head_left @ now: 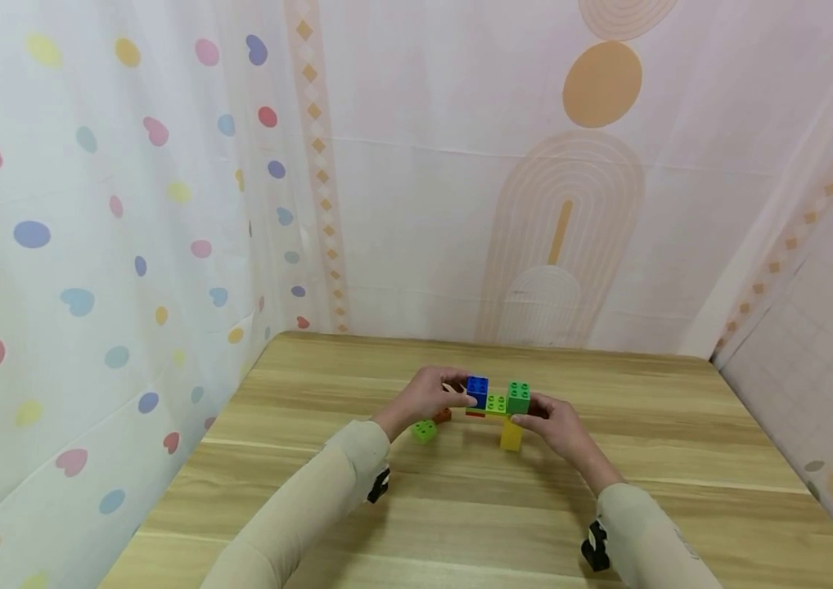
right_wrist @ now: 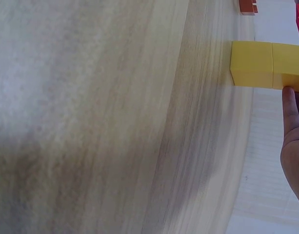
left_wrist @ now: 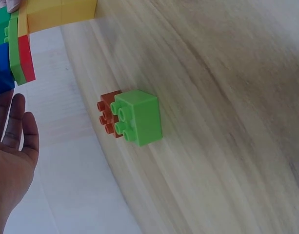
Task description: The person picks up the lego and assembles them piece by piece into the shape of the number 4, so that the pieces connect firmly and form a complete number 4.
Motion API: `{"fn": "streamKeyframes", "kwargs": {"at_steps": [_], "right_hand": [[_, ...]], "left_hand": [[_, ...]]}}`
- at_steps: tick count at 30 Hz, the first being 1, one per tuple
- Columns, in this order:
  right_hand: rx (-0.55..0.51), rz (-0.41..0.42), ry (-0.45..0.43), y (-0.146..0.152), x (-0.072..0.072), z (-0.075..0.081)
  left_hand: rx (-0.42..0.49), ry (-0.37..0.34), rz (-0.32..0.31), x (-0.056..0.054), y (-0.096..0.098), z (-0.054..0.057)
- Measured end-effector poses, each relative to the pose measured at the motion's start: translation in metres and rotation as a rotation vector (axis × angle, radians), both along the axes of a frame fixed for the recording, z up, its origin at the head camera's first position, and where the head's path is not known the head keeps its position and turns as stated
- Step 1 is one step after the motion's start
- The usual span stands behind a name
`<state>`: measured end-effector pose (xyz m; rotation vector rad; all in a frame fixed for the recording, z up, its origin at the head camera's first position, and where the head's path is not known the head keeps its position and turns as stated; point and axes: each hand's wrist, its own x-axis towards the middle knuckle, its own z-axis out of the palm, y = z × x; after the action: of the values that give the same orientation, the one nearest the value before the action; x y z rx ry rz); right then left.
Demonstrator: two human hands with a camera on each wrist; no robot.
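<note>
1. The block structure (head_left: pixel 496 403) is at the far middle of the table (head_left: pixel 461 507), between the two hands; whether its foot touches the wood I cannot tell.
2. The left hand (head_left: pixel 430 393) pinches the blue block (head_left: pixel 477 391) at the structure's left end; the right hand (head_left: pixel 558 421) grips the right end, thumb near the base of the green block (head_left: pixel 518 397), a finger against the yellow column (right_wrist: pixel 252 63).
3. It is probably light, hard plastic: stiff and unlikely to dent, smooth on its flat sides. The weak places should be the stud joints, which could part if twisted.
4. The column seems the steadiest hold, with the opposite end supported from beneath so the overhang does not lever loose; pulling up on the blue block alone might unseat it.
5. It looks bright and glossy: blue left, green right, a studded lime layer between, a red piece (left_wrist: pixel 26 58) underneath at left, two stacked yellow blocks below at right.
6. Near the left hand, a loose lime block (left_wrist: pixel 142 118) sits just beside an orange-brown block (left_wrist: pixel 109 113), studs showing.
</note>
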<state>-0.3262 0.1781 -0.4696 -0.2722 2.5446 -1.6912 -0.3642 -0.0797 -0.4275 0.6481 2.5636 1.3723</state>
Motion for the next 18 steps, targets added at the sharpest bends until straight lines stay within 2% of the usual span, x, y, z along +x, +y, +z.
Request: {"fn": "streamKeyframes", "kwargs": {"at_steps": [18], "right_hand": [[-0.010, -0.005, -0.009, -0.0009, 0.0000, 0.0001]], "left_hand": [[-0.031, 0.009, -0.010, -0.0014, 0.0006, 0.0029]]}}
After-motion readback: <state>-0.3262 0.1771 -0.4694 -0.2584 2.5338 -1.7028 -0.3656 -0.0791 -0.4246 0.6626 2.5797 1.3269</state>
